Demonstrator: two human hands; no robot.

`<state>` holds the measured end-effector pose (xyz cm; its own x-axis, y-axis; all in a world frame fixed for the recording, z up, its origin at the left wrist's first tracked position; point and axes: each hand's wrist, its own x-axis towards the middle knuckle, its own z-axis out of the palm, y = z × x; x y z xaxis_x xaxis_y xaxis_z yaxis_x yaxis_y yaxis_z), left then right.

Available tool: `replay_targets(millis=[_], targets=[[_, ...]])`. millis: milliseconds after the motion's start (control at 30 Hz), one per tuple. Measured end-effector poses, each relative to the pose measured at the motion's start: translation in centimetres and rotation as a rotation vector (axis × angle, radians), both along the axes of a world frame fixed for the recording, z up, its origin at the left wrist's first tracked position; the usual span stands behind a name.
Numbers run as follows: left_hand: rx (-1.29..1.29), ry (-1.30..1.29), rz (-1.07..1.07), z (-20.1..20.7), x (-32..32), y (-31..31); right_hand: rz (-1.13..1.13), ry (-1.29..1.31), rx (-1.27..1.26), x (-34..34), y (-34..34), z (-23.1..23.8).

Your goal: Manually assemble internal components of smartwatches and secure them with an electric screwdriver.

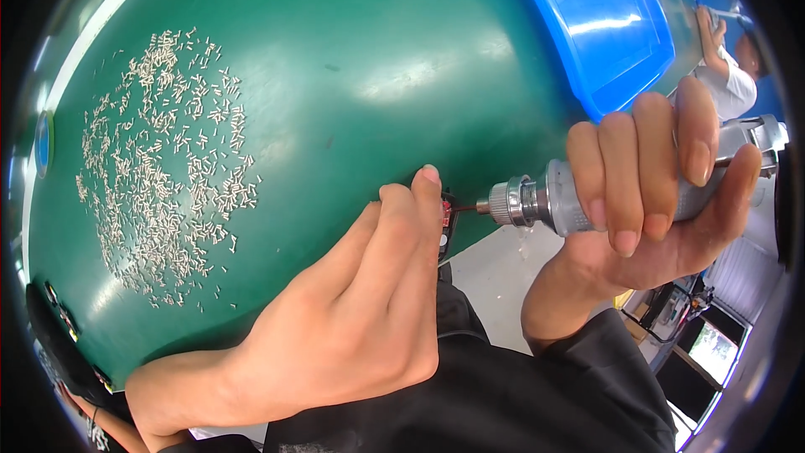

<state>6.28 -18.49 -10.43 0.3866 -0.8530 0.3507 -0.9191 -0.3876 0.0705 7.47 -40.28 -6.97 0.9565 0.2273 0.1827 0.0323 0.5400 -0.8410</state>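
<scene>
Wrapped in the fingers of the right hand point(658, 168) is a grey driver point(560, 197), held nearly level and pointing toward the left hand. At the front it has a ribbed silver collar point(507, 201) and a thin, dark bit point(470, 208). The bit reaches the part point(445, 237), just beside the fingertips of the left hand point(352, 310); whether its tip touches cannot be told. That hand is bent and narrow, holding the part, which is small and black with red and a pale round spot; the fingers cover much of it.

Beyond both hands spreads a green table point(335, 92), smooth and glossy, with blurred patches of light and a few dark marks. To the left of the left hand, well apart from it, many short silvery metal pieces point(163, 231) lie scattered, densest toward the middle. Past the right hand, a shiny blue tray point(604, 42) stands near the table's edge. Farther out beyond that hand sits a co-worker point(736, 92) in a pale top. Nearer the body, below the right hand, show a pale floor point(503, 281) and a bright window point(714, 352).
</scene>
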Motion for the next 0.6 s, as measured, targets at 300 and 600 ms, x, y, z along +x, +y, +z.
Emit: replay_targets(millis=[300,600], targets=[[-0.067,0.016,-0.014,-1.1,-0.6,0.0,0.061,-0.012,-0.09,-0.1,0.1,-0.2],[-0.03,-0.014,-0.045,0.5,0.5,0.9,0.079,-0.177,-0.127,0.7,2.3,1.1]])
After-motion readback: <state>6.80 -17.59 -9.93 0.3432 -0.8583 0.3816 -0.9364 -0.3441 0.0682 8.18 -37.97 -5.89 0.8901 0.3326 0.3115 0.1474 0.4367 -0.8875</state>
